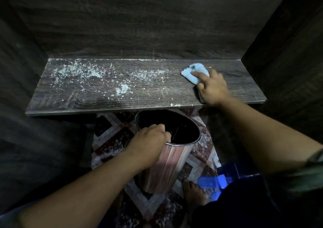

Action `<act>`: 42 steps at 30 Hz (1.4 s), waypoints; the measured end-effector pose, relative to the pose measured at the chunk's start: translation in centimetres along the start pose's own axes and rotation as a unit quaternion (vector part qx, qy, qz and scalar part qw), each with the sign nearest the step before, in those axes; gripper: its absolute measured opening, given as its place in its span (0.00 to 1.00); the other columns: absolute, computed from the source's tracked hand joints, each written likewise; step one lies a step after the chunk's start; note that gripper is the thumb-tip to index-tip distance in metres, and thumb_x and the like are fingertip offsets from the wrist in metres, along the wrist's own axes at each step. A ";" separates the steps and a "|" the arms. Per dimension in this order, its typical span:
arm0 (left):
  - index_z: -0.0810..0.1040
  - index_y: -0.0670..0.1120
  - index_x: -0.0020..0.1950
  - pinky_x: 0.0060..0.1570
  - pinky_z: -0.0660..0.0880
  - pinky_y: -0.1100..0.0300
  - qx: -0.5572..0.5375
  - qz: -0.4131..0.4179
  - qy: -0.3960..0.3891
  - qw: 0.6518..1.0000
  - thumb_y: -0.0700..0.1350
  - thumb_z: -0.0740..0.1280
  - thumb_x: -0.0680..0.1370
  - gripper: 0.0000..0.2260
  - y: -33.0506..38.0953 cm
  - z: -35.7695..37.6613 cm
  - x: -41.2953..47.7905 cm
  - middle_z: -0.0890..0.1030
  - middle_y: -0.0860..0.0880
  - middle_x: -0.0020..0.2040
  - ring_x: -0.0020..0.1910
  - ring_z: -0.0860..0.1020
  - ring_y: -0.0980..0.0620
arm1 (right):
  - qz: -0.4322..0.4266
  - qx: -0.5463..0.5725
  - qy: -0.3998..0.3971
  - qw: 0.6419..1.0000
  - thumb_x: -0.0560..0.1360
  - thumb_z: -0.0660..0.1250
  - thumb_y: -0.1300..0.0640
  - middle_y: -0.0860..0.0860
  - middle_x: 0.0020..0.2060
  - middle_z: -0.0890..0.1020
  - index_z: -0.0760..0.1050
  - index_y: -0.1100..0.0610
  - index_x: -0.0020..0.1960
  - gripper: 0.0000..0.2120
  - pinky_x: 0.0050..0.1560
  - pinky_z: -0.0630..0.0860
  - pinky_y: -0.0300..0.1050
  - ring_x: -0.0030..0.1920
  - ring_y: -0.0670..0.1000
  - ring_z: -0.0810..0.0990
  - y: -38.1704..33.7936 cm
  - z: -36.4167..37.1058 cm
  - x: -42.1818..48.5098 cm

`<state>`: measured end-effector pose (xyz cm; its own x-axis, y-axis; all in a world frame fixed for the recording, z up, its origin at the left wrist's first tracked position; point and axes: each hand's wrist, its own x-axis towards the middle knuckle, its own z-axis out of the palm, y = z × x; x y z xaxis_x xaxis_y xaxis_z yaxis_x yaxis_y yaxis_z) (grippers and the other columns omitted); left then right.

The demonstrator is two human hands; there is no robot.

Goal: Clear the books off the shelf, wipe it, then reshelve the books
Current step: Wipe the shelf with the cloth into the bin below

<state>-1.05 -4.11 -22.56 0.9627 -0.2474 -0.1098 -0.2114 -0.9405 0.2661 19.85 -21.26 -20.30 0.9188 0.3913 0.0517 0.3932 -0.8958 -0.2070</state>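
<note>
Fingers of the left hand curl tight over the near rim of the metal bin, tips hooked inside its black mouth. The bin is tilted, so its opening sits just below the front edge of the shelf, about mid-length. That single-rim grip looks to me like the first weak spot: a tilted bin held at one point could swing or slip, and whatever it has caught would land on the patterned rug.

The shelf itself is bare of books (none are anywhere in view) and carries white crumbs, thickest toward its left end, with a smaller heap nearer the middle. The left patch lies well to the side of the bin's mouth, so anything pushed straight off the front edge there would likely miss the bin unless the bin goes to meet it.

At the right end, the right hand lies spread on a pale blue cloth. Its fingers are fairly straight and apart and press the cloth flat to the board instead of closing round it. The cloth is well apart from the crumbs, and a fast sweep could scatter them or bunch the cloth under the palm.
</note>
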 end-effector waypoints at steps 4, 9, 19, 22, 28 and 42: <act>0.76 0.51 0.60 0.56 0.73 0.53 -0.009 0.013 -0.008 1.000 0.37 0.63 0.76 0.15 0.0 0.0 -0.1 0.72 0.50 0.53 0.57 0.73 0.48 | -0.054 -0.032 -0.017 0.998 0.75 0.51 0.48 0.59 0.66 0.69 0.68 0.44 0.72 0.25 0.63 0.65 0.53 0.61 0.64 0.68 -1.3 0.6 -1.1; 0.77 0.52 0.58 0.55 0.73 0.53 -0.026 0.027 -0.014 0.999 0.37 0.65 0.75 0.15 -0.1 -0.2 -0.4 0.72 0.51 0.51 0.55 0.73 0.49 | -0.171 0.019 -0.075 0.982 0.75 0.56 0.53 0.60 0.65 0.72 0.73 0.47 0.68 0.22 0.62 0.63 0.47 0.61 0.62 0.68 -2.3 -0.3 -4.9; 0.77 0.52 0.55 0.54 0.73 0.53 -0.030 0.030 -0.027 0.999 0.40 0.64 0.76 0.11 -0.1 -0.6 -1.0 0.72 0.52 0.49 0.55 0.73 0.49 | -0.121 0.231 -0.021 0.965 0.75 0.66 0.63 0.40 0.51 0.71 0.77 0.48 0.59 0.16 0.56 0.64 0.28 0.53 0.41 0.73 -1.9 -4.6 -10.5; 0.77 0.52 0.55 0.54 0.73 0.52 -0.030 0.026 -0.036 0.999 0.39 0.64 0.75 0.12 0.1 -0.8 -1.0 0.71 0.51 0.49 0.55 0.73 0.49 | -0.133 0.203 0.103 0.965 0.72 0.64 0.61 0.49 0.56 0.72 0.76 0.53 0.60 0.17 0.64 0.66 0.39 0.60 0.50 0.72 -3.4 -4.5 -10.4; 0.77 0.51 0.54 0.53 0.73 0.53 -0.046 0.025 -0.024 0.998 0.38 0.64 0.74 0.11 0.1 -1.0 -0.6 0.72 0.50 0.48 0.55 0.73 0.48 | -0.145 0.030 -0.066 0.987 0.73 0.64 0.57 0.58 0.62 0.74 0.77 0.51 0.62 0.18 0.64 0.70 0.55 0.60 0.63 0.74 -2.6 -1.3 -9.5; 0.77 0.52 0.57 0.54 0.72 0.56 -0.044 0.001 0.009 0.999 0.37 0.64 0.75 0.15 -0.2 -0.8 1.0 0.72 0.51 0.52 0.56 0.73 0.50 | -0.131 0.060 0.068 0.987 0.71 0.58 0.55 0.60 0.61 0.73 0.76 0.54 0.63 0.22 0.65 0.68 0.56 0.59 0.64 0.72 -2.3 -2.9 -1.8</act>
<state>0.10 -4.00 -21.94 0.9652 -0.2442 -0.0931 -0.1981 -0.9159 0.3491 17.40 -20.49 -17.06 0.7855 0.5670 0.2480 0.6185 -0.7329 -0.2834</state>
